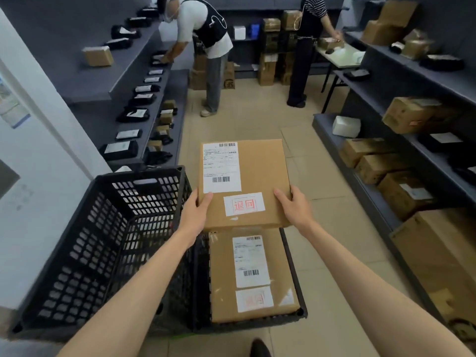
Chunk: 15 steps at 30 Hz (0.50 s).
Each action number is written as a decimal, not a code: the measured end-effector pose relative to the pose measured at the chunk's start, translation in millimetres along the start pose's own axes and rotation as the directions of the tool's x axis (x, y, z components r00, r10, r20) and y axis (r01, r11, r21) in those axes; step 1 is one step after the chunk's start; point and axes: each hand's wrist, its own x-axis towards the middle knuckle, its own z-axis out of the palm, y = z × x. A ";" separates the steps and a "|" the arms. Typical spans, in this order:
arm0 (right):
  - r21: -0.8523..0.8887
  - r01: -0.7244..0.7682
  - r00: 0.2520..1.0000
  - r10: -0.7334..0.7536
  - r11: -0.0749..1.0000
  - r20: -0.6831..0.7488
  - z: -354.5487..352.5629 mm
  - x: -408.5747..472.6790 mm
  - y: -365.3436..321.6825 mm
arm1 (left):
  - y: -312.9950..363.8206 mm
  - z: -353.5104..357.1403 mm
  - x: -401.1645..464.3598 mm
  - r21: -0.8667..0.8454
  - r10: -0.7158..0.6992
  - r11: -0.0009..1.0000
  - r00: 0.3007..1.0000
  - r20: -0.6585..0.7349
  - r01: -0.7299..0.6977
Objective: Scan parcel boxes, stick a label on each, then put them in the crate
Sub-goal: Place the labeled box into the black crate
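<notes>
With both labels already on its top face, the parcel box is at the last step: left hand and right hand grasp its near corners, holding it above the black crate, where another labelled box lies. Next, it likely needs lowering flat onto that one.

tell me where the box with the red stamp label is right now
Centre of the head view: the box is held by the left hand and right hand, above another box in the crate.

Dim, even light; soft blur, edges bowed.
</notes>
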 end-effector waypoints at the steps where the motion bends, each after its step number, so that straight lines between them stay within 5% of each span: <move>1: 0.003 -0.007 1.000 0.007 1.000 0.013 1.5 17.0 5.1 | -2.0 6.5 12.9 0.000 -0.012 1.000 1.000 -0.008 0.012; 15: -0.079 -0.162 0.971 0.173 0.984 0.163 64.1 163.7 94.5 | -83.0 45.4 144.1 0.027 -0.245 0.969 0.969 -0.028 0.245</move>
